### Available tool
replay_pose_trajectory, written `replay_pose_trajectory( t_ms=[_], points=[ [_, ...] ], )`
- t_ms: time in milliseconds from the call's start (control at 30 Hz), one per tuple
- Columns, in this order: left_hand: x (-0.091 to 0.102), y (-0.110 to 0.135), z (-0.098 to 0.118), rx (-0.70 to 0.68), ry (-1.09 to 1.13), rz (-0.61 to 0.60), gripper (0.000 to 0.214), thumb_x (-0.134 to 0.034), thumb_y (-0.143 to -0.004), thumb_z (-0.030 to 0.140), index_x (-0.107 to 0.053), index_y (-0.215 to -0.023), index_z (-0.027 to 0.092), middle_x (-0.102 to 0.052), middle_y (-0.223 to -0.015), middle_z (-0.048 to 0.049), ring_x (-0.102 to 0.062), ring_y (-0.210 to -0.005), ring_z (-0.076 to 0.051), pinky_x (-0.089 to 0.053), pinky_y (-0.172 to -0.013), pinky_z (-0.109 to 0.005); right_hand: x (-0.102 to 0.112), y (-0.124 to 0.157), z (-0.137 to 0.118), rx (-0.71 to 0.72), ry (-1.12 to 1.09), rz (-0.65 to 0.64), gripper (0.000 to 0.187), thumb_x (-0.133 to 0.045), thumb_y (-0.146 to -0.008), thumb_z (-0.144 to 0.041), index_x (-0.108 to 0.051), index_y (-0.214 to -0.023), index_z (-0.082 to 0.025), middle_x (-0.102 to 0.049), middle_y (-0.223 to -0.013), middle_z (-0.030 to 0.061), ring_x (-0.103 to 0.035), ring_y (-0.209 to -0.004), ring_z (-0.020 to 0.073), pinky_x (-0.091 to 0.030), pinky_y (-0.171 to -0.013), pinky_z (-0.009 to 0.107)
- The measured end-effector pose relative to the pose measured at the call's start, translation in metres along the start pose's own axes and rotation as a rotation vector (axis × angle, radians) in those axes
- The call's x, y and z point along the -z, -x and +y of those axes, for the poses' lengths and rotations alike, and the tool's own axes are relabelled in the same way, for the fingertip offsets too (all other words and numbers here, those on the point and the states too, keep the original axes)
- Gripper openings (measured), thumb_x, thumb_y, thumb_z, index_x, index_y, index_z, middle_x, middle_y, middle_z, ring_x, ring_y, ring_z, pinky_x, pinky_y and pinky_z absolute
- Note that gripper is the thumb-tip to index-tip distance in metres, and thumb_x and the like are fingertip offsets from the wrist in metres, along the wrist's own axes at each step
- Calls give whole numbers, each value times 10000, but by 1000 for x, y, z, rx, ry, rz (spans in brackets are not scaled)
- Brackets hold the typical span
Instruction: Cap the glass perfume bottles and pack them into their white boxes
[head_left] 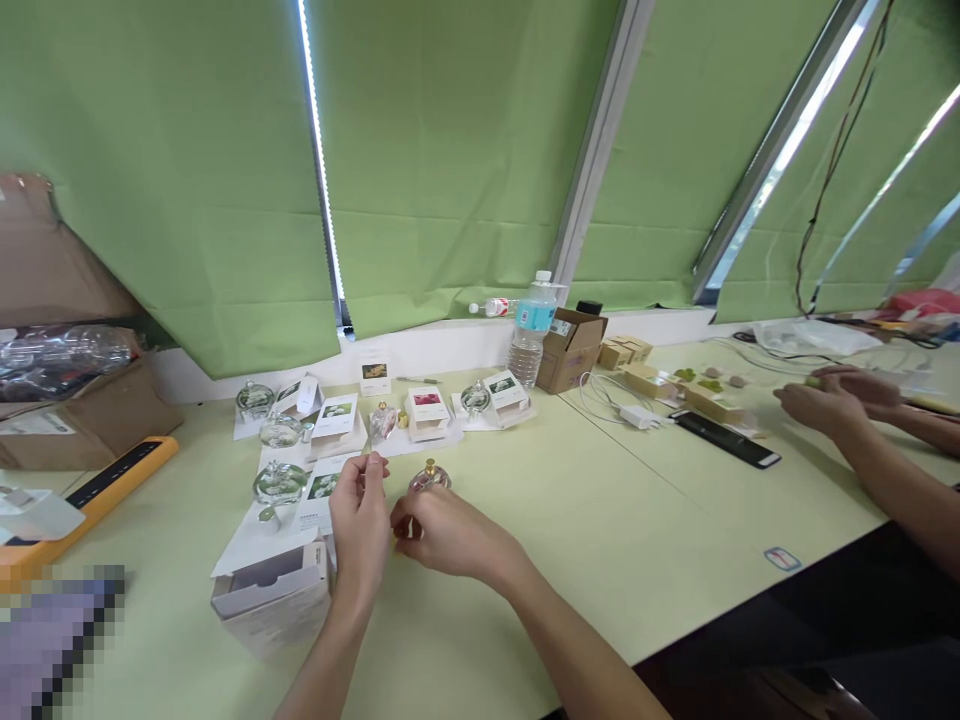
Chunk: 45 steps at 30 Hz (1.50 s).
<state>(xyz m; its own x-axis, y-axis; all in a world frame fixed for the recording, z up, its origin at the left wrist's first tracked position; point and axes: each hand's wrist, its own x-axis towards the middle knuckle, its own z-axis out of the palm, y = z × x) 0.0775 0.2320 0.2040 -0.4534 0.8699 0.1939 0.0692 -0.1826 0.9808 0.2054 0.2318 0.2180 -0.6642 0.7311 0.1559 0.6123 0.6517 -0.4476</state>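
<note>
Our left hand [357, 520] and right hand [450, 528] each curl thumb towards fingers; what they pinch, we cannot tell. A light touch suits us beside the round, gold-topped clear-glass bottle [430, 479], just beyond our right knuckles, well inside the pale yellow-green bench [585, 540]'s back edge.

No words are showing legibly: print on the white boxes [334, 427], the blue bottle label [534, 316] and the sticker [782, 558] is appearing too small.
</note>
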Motion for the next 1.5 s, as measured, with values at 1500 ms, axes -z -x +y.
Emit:
replay_pose_trajectory(
  t_ms=[1500],
  points=[
    [-13, 4, -31, -217, -714, -415, 194, -496, -893, 322, -588, -1047, 248, -666, -1013, -52, -610, -699, -173, -364, -599, -270, 27, -4, 30, -194, -98, 476, 220, -558, -861, -226, -696, -1032, -231, -722, -944, 20, -612, -698, 151, -469, -683, 274]
  ],
)
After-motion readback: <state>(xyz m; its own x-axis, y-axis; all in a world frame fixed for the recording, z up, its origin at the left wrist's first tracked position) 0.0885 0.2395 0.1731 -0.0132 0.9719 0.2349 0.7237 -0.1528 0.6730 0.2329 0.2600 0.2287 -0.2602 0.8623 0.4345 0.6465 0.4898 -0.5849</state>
